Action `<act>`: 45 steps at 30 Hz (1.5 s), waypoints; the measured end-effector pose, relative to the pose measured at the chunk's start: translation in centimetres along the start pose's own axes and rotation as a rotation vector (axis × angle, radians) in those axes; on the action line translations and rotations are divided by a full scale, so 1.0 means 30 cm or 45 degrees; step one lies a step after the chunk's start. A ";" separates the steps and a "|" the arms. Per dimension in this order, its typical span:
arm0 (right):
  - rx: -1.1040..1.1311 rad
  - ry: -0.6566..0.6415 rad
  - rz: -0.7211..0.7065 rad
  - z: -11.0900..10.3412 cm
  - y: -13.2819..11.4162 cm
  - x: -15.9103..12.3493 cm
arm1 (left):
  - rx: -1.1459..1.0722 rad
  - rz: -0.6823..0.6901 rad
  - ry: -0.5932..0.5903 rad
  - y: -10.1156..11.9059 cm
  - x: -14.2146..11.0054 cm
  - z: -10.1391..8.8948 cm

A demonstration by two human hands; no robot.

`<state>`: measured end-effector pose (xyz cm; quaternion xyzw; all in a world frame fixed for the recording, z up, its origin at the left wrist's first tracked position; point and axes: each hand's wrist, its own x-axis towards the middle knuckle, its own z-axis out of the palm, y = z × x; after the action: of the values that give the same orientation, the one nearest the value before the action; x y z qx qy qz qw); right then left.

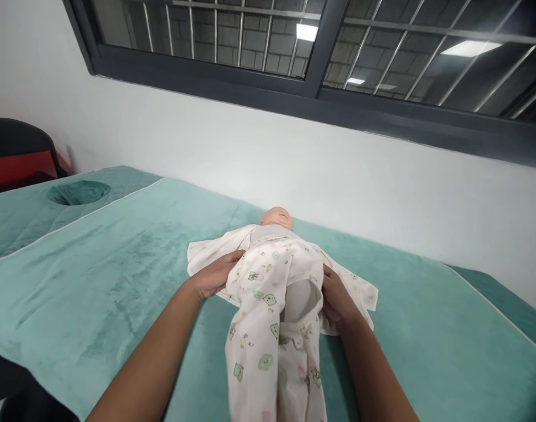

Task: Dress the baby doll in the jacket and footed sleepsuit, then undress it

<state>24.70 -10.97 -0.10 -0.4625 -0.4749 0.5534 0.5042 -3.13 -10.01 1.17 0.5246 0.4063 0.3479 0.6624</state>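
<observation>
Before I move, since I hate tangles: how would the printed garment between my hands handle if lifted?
The printed garment probably flops: it drapes in loose folds between left hand and right hand. Likely light, as it looks thin. Its gaping opening may sag shut.

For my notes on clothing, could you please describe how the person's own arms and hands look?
The left hand and right hand wear no gloves. Both forearms are bare: no sleeves, watch, bracelet or cables show. The fingers are partly hidden, so I cannot rule out rings.
</observation>
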 end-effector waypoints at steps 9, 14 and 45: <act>0.027 0.087 -0.093 0.052 0.000 0.006 | -0.226 0.173 0.244 -0.033 0.043 0.077; 0.074 0.031 -0.112 0.070 -0.022 -0.012 | -0.139 0.235 0.285 0.009 0.020 0.109; -0.977 0.003 -0.483 0.004 -0.096 0.207 | 0.714 0.477 0.573 0.012 0.150 -0.006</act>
<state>24.53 -4.68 2.55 -0.5218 -0.7225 0.2334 0.3889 -1.38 -5.86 0.73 0.6606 0.5175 0.4444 0.3134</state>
